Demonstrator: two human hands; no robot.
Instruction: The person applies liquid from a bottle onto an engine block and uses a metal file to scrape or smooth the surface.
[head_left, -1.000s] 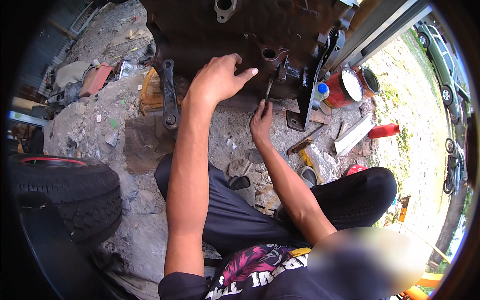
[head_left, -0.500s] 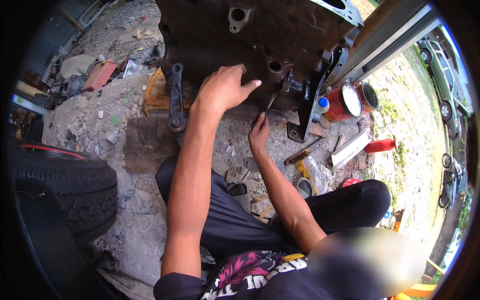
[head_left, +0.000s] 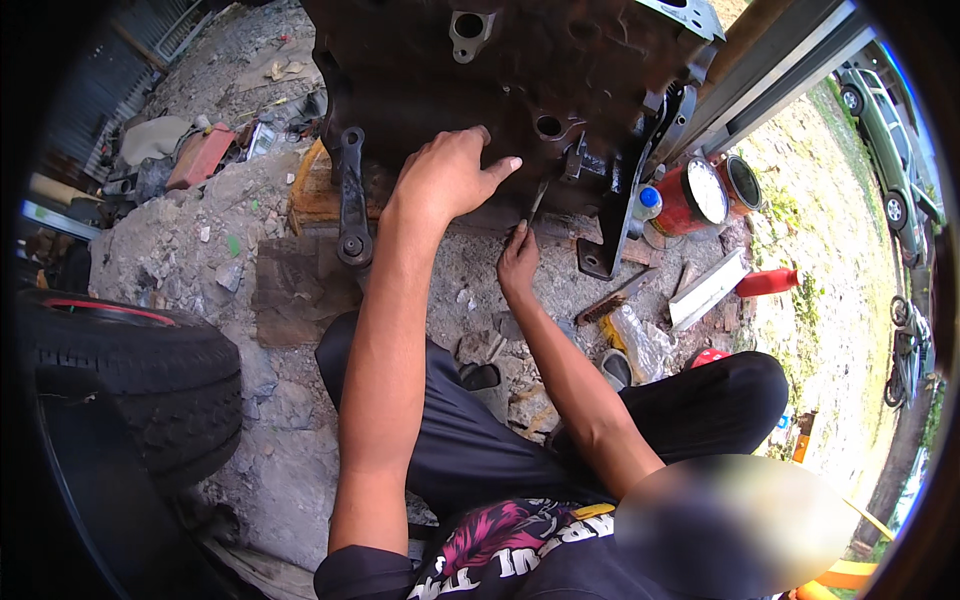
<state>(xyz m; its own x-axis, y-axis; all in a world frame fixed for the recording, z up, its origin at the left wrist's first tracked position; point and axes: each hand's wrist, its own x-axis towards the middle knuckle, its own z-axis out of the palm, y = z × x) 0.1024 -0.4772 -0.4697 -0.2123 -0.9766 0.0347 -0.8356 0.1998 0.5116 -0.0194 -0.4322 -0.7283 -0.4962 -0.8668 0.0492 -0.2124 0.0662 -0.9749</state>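
Observation:
A large dark brown engine block (head_left: 420, 90) fills the top middle, with round ports and a bracket on its near face. Against its lower part rests my left hand (head_left: 445, 178), its thumb stretched out to the right and its fingers laid toward the metal, their tips partly out of sight. It appears to hold nothing. Lower and to the right, my right hand (head_left: 518, 262) is closed on a slim metal scraper-like tool (head_left: 538, 203). The tool points up toward the block's lower face, below a small protruding bracket (head_left: 574, 158); whether its tip touches cannot be told.
A dark metal arm (head_left: 352, 195) stands left of my left hand. Red tins (head_left: 690, 198), a blue-capped bottle (head_left: 648, 203), a wooden brush (head_left: 618, 297) and a red bottle (head_left: 767, 283) lie to the right. A tyre (head_left: 140, 380) stands at the lower left.
The view has shifted slightly. The tool in my right hand has moved a little to the left along the block's lower face. My left hand keeps its place.

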